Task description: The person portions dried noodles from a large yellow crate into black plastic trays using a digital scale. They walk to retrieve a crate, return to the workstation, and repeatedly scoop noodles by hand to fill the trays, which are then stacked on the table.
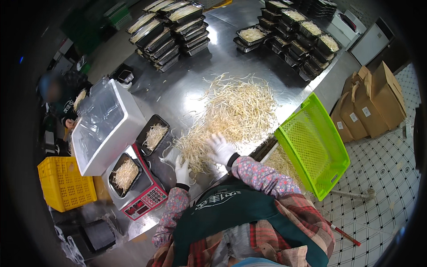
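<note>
A large heap of bean sprouts [242, 105] lies on the steel table, with a smaller clump [194, 147] spreading toward me. My right hand [221, 150], in a white glove, rests on the near side of the heap with its fingers spread. At the left edge of the clump is my left hand [182, 172], also gloved, its fingers apart and nothing seen in its grasp. Beside it, a black plastic tray [155, 137] holds some sprouts. Another sprout-filled black tray [126, 175] sits on a red-trimmed digital scale [146, 202].
A white foam box [133, 113] of clear lids stands behind the scale; a yellow crate [66, 183] is left. Filled trays are stacked at the far left [166, 40] and far right [290, 40]. A green basket [313, 147] tilts at right. A co-worker [63, 96] stands across, left.
</note>
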Tool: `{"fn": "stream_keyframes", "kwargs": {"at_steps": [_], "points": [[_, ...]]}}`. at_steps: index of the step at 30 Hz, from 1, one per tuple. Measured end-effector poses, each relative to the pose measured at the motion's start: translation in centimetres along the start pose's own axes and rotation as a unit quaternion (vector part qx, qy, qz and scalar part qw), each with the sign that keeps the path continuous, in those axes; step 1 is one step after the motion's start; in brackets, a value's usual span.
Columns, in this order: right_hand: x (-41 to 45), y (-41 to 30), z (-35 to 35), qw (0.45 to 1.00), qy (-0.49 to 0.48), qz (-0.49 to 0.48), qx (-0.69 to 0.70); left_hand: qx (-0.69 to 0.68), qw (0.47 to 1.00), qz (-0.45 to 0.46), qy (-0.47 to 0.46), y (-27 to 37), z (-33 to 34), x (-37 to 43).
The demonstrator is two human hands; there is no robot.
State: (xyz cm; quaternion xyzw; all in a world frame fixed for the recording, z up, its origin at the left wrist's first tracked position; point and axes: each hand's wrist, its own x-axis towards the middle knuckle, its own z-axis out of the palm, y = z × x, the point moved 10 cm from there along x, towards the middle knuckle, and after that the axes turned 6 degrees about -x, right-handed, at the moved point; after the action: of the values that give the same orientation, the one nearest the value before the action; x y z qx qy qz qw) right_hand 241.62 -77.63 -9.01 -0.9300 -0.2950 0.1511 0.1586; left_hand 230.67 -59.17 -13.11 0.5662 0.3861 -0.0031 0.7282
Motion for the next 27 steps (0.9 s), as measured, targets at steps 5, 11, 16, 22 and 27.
{"fn": "stream_keyframes", "kwargs": {"at_steps": [5, 11, 16, 22, 27], "points": [[-1.6, -0.5, -2.5, 0.951, 0.036, -0.126, 0.28, -0.004, 1.0, 0.016, -0.015, -1.2, -1.1, 0.8], [-1.4, 14.1, -9.2, 0.935, 0.221, 0.137, 0.241, -0.01, 1.0, 0.019, -0.014, -1.1, -0.9, 0.5], [1.8, 8.5, -4.6, 0.981, 0.166, 0.044, 0.088, 0.011, 1.0, 0.025, -0.007, -0.5, 0.2, 0.1], [2.2, 2.3, -4.0, 0.97, -0.014, -0.084, 0.228, 0.011, 1.0, 0.028, -0.004, -1.0, -1.0, 0.0], [4.1, 18.0, -14.2, 0.955, 0.245, 0.149, 0.073, 0.004, 0.999, 0.044, -0.004, -1.2, -0.9, 0.2]]}}
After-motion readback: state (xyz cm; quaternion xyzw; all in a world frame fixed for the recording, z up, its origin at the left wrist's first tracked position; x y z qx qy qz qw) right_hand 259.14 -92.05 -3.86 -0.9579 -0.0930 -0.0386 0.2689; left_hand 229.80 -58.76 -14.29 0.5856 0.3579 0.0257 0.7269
